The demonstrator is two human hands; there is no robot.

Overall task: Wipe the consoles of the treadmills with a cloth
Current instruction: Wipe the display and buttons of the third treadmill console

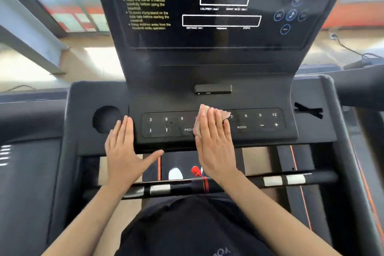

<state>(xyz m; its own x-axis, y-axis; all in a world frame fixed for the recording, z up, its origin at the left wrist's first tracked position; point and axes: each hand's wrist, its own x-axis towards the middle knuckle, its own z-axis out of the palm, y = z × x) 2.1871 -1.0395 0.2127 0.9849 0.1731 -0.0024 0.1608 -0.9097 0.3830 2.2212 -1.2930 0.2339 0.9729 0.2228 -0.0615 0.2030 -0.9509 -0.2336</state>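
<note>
A black treadmill console (pixel 207 72) fills the middle of the head view, with a dark upright display above and a flat button panel (pixel 255 120) below. My right hand (pixel 214 137) lies flat on the middle of that panel, pressing a small pale pink cloth (pixel 204 110) against the buttons; the cloth's edges stick out past my fingertips. My left hand (pixel 124 147) rests flat with fingers together on the console's left part, beside the button panel and just right of a round cup hole (pixel 105 118). It holds nothing.
A black crossbar (pixel 270 181) with silver grip pads runs in front of my body, with a red safety clip (pixel 196 170) and cord on it. Black tape forms a cross (pixel 308 110) at the console's right. Side handrails extend left and right. Another machine's belt lies at the right.
</note>
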